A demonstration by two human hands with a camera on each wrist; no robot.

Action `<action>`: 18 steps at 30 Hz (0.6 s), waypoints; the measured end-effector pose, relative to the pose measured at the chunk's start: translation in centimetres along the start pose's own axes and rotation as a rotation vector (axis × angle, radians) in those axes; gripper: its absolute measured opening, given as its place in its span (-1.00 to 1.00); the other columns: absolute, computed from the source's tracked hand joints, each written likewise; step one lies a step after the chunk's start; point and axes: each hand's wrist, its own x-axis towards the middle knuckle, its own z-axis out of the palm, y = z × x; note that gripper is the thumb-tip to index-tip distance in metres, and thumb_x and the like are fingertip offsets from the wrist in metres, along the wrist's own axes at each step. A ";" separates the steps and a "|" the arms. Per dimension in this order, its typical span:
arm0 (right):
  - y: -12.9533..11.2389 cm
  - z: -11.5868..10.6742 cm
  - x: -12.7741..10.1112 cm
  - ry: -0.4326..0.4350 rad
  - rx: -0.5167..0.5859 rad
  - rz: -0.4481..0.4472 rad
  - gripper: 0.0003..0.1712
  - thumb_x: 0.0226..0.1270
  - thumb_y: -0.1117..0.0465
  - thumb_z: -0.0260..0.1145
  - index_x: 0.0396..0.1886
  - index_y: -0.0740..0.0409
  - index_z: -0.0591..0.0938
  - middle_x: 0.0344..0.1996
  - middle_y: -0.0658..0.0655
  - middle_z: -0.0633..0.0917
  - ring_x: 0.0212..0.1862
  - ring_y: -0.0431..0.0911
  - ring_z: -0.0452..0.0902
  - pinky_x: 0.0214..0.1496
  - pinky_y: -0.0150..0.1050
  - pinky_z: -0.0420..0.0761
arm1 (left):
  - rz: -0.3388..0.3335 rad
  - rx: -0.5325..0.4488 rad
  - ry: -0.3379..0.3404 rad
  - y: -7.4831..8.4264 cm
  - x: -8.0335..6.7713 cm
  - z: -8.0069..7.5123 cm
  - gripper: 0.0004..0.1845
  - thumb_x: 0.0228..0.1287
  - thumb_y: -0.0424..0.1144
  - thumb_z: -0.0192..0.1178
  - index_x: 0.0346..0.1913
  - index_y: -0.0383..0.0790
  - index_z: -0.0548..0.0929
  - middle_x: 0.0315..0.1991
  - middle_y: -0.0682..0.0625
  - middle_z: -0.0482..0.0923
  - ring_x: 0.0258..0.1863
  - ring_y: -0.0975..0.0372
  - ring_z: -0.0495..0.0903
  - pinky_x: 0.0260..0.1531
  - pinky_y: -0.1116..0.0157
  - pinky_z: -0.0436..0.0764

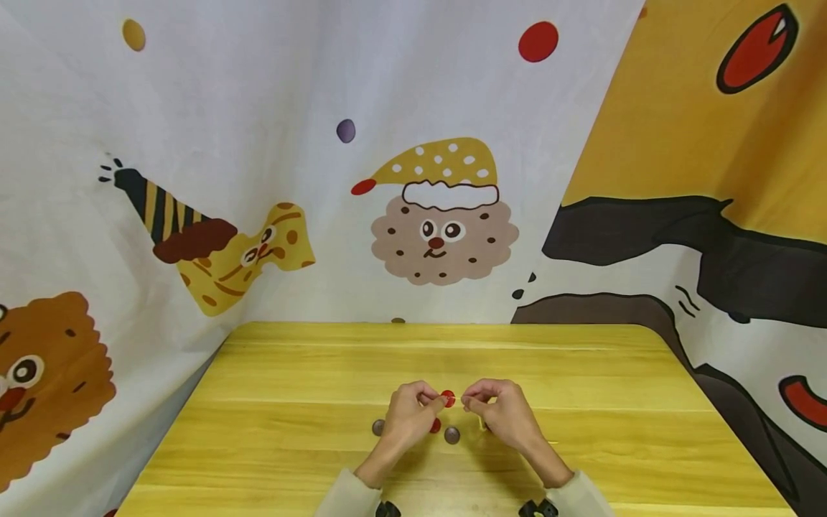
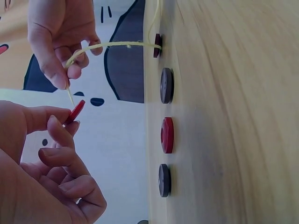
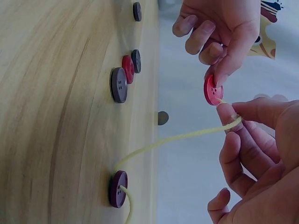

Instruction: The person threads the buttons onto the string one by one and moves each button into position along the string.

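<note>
The fingers of the left hand [image 1: 405, 418] pinch a red button [image 3: 213, 89] above the table [image 1: 291, 373], so the right hand [image 1: 502, 415], gripping the yellow string [image 3: 187, 136] near its tip, should aim steadily at a hole.

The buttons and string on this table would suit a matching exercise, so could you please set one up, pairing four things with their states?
Things:
1. red button
2. yellow string
3. dark red button
4. grey button

States:
A. lies on the table with string through it
B. pinched in the left hand, off the table
C. lies loose on the table, unthreaded
D. its end pinched in the right hand

Pairs: 1-B, 2-D, 3-A, 4-C
</note>
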 end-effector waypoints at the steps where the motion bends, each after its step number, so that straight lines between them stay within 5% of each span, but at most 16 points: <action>1: 0.0 0.0 0.0 0.001 -0.004 -0.002 -0.94 0.25 0.30 0.43 -0.38 0.23 0.74 -0.53 -0.09 0.74 -0.43 -0.16 0.60 -0.59 -0.38 0.43 | 0.000 -0.001 0.001 0.0 0.0 0.0 -0.89 0.23 -0.25 0.35 -0.40 -0.18 0.68 -0.55 0.07 0.55 -0.65 0.21 0.56 -0.65 0.37 0.44; 18: 0.0 0.3 0.2 -0.021 0.010 -0.027 -0.99 0.20 0.38 0.43 -0.38 0.23 0.74 -0.50 -0.03 0.75 -0.42 0.00 0.64 -0.62 -0.40 0.42 | 0.011 0.000 0.017 0.2 -0.3 0.0 -0.87 0.22 -0.25 0.36 -0.44 -0.17 0.65 -0.57 0.07 0.53 -0.68 0.29 0.46 -0.68 0.37 0.41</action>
